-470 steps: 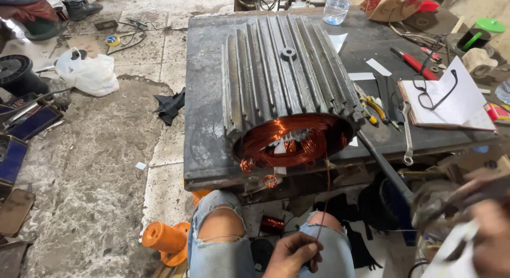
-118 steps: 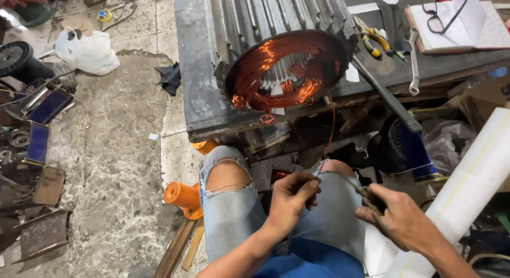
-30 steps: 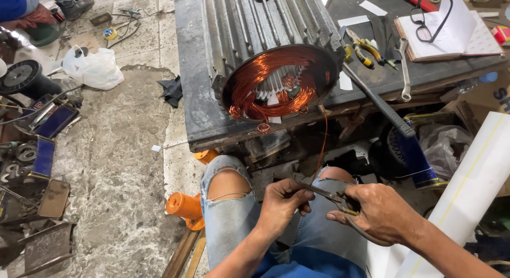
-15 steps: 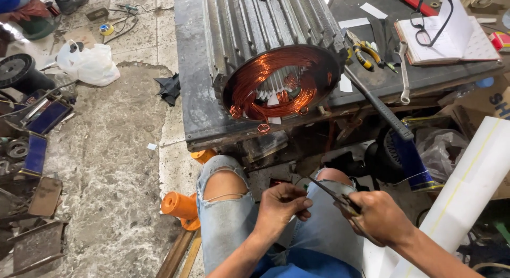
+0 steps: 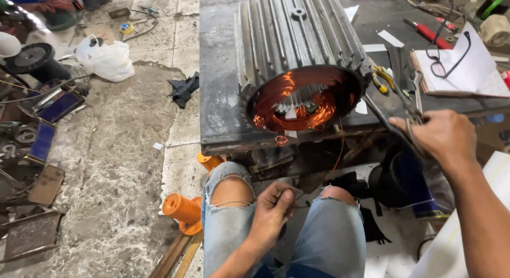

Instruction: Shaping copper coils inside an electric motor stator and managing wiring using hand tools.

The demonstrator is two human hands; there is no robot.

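Observation:
I sit facing a large ribbed grey motor stator [image 5: 297, 39] that lies on a metal table [image 5: 223, 97], its open end showing copper windings [image 5: 303, 100]. A thin copper wire [image 5: 339, 150] hangs from the windings toward my lap. My left hand [image 5: 272, 211] rests between my knees in torn jeans, its fingers pinched on the thin wire. Raised at the table's right front edge, my right hand [image 5: 438, 137] grips a small metal cutting tool [image 5: 410, 126] beside a long dark bar [image 5: 380, 118].
On the table to the right lie an open notebook with glasses [image 5: 462, 65], yellow-handled pliers [image 5: 380, 81] and a red-handled tool [image 5: 425, 31]. An orange spool [image 5: 183, 209] stands by my left knee. A white bag [image 5: 106, 60] and scrap metal [image 5: 37, 150] lie on the floor to the left, with a white roll [image 5: 467, 241] to my right.
My right hand has lifted from my lap up to the table's right edge, still gripping the cutting tool. My left hand stays at my lap pinching the wire.

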